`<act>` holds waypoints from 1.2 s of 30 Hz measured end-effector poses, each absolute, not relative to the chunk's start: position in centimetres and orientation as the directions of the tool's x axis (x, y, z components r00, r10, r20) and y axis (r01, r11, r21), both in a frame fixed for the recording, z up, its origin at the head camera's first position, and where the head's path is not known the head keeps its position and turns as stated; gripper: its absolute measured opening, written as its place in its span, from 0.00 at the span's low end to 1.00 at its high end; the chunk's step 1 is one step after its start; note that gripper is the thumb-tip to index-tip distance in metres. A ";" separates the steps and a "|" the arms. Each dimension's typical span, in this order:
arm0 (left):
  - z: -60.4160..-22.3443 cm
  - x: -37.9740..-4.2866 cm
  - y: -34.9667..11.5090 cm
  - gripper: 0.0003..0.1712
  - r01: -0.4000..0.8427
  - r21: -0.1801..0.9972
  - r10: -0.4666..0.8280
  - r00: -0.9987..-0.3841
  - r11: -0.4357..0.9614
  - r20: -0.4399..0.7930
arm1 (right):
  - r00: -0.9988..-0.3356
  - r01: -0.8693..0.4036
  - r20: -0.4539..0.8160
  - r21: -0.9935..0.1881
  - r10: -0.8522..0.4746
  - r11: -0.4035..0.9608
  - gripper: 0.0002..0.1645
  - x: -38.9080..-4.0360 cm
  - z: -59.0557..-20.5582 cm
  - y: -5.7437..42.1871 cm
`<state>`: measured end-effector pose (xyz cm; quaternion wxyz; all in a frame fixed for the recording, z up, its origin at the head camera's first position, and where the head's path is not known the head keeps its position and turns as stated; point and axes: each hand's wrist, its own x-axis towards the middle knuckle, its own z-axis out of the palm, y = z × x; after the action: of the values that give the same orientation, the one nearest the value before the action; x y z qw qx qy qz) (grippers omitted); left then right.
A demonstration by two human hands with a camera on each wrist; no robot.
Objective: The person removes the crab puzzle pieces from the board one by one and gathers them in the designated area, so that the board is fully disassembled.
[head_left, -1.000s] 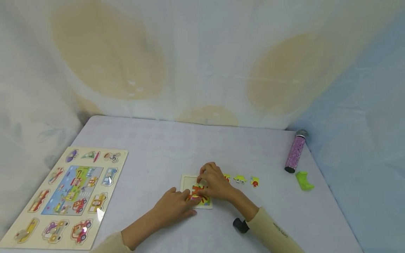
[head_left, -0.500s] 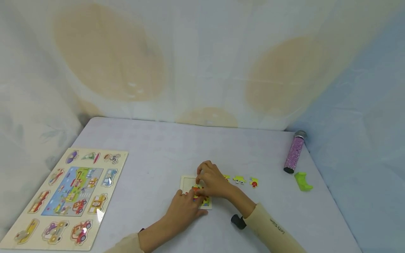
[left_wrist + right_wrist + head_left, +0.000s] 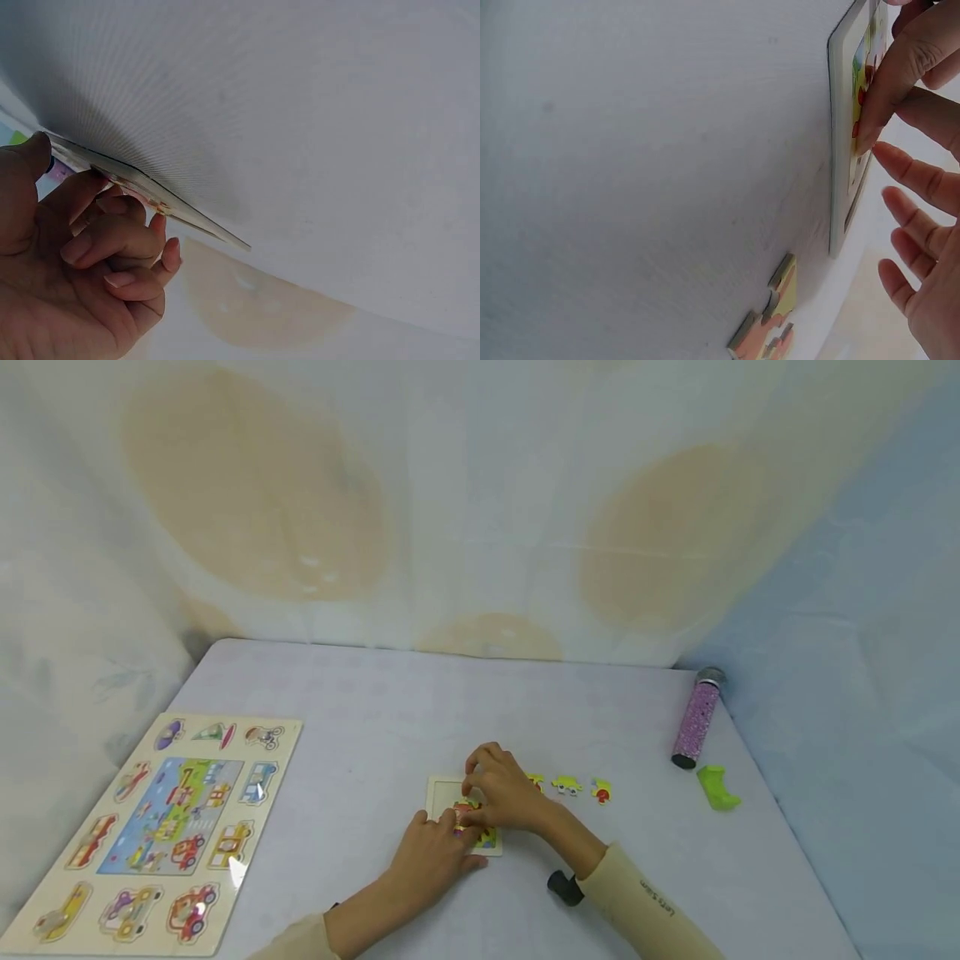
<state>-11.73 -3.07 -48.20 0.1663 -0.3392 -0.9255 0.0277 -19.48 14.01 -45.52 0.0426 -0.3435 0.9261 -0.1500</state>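
A small wooden jigsaw tray (image 3: 442,789) lies under both hands in the head view, partly filled with bright pieces at its near side. My left hand (image 3: 431,864) rests at its near left, with fingertips on the pieces; in the left wrist view the thumb (image 3: 30,154) touches the tray edge and other fingers bend loosely. From the right, my right hand (image 3: 508,793) holds a puzzle piece (image 3: 465,808) between thumb and index finger, mostly covered. The right wrist view shows that thumb pressed to the picture face (image 3: 859,82), other fingers spread above the tray.
Loose puzzle pieces (image 3: 567,785) lie in a row to the right. Beyond them are a glittery purple microphone (image 3: 696,722) and a green curved block (image 3: 717,788). A large vehicle puzzle board (image 3: 157,835) covers the left side. A black cylinder (image 3: 564,888) sits by the right sleeve.
My left hand has shifted right along the near side of the tray, its thumb now at the near right corner. The right hand stays almost in place over the pieces.
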 end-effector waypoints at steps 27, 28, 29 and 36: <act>-47.8 -11.7 -3.2 0.26 0.630 -0.100 0.637 -0.751 0.770 0.171 | -0.781 -0.575 -0.040 -0.344 -0.624 0.742 0.22 -19.1 -45.1 13.5; -47.8 -11.6 -3.2 0.26 0.629 -0.100 0.637 -0.752 0.771 0.169 | -0.783 -0.574 -0.040 -0.338 -0.621 0.746 0.22 -19.1 -45.1 13.5; -47.8 -11.6 -3.2 0.26 0.629 -0.101 0.636 -0.754 0.771 0.166 | -0.784 -0.576 -0.036 -0.334 -0.620 0.747 0.23 -19.1 -45.1 13.5; -47.7 -11.7 -3.2 0.29 0.621 -0.125 0.633 -0.756 0.774 0.166 | -0.804 -0.510 -0.041 -0.467 -0.594 0.722 0.17 -19.8 -45.3 13.8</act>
<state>-11.73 -3.16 -47.73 0.0997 -0.3349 -0.9365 0.0312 -19.78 13.85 -45.34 0.0944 -0.2988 0.9232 -0.2225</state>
